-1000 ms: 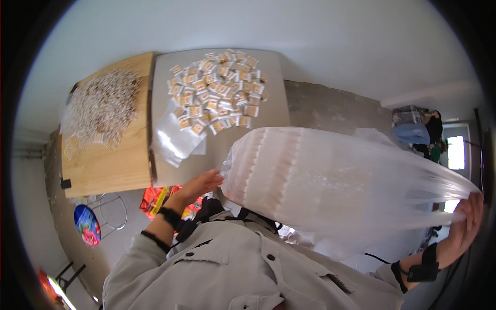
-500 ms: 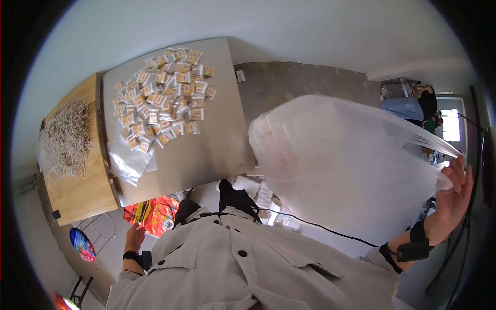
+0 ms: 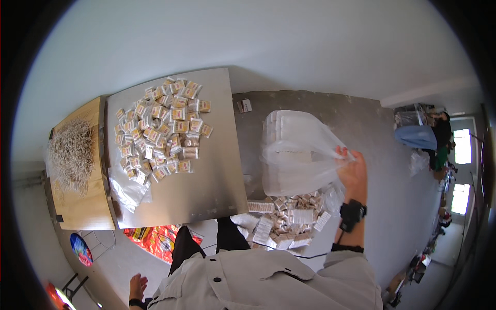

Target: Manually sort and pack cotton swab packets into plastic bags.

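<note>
Translucent bag [image 3: 292, 147]: held beside the right edge of the metal counter [image 3: 206, 194], near the packs [image 3: 299, 217] on the floor [image 3: 387, 217]; contact with the floor cannot be told
Right hand [image 3: 353, 169]: grip closed on the bag's gathered neck [image 3: 330, 161]
Left hand [image 3: 137, 285]: held low, well apart from the bag, fingers parted, nothing seen in the grip
Neck: could be lost if the hold is loosened
Bag wall: could be torn if weight is hung from one thin fold
Counter edge: bag could be snagged if swung left

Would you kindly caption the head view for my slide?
Right hand grips a translucent plastic bag by its gathered end, beside a table of small packets.
</note>
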Demonstrator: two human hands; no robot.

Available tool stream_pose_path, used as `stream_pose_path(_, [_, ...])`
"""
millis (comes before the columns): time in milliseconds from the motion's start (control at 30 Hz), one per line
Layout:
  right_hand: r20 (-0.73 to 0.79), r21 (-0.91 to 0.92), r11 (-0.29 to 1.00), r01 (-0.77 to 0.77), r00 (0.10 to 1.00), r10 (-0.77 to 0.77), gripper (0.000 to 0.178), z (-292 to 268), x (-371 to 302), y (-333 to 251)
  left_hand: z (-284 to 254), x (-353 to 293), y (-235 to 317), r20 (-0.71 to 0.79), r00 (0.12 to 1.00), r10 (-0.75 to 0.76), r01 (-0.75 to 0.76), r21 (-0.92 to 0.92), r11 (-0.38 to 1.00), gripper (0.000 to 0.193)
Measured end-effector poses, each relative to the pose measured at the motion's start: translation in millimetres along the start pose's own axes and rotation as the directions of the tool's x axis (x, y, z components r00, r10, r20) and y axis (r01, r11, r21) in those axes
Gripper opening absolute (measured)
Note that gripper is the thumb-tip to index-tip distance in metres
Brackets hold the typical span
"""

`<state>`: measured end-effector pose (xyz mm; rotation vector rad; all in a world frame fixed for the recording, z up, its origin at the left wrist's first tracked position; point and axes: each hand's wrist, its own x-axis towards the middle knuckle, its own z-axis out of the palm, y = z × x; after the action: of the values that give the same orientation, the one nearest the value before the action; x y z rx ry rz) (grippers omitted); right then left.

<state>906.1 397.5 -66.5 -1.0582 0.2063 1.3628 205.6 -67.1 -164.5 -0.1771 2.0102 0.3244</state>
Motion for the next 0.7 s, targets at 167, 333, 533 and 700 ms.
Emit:
stream_pose_path(167, [0.057,-0.071,0.995,-0.066,0.996,0.070,0.028,-41.1,106.9,46.4,-22.8,-35.5,-101.4,-0.045,0.995,-0.092,0.088,-0.075,0.993,0.033])
stream_pose_path(333, [0.058,-0.098,0.994,-0.056,0.996,0.062,0.022,-73.2,167.6,97.8,-40.9,-50.8,-170.4,0.053,0.980,-0.193,0.198,-0.110,0.974,0.043])
stream_pose_path(533, [0.111,-0.202,0.979,0.017,0.994,0.006,0.013,-63.6,189.7,118.1,-11.6,-71.1,-126.8,0.104,0.988,-0.119,0.128,-0.094,0.987,0.045])
stream_pose_path(700, [0.086,-0.201,0.979,0.032,0.996,-0.015,0.013,-97.9,211.9,140.1,20.2,-87.9,-47.9,-0.047,0.996,-0.073,0.077,0.090,0.993,0.039])
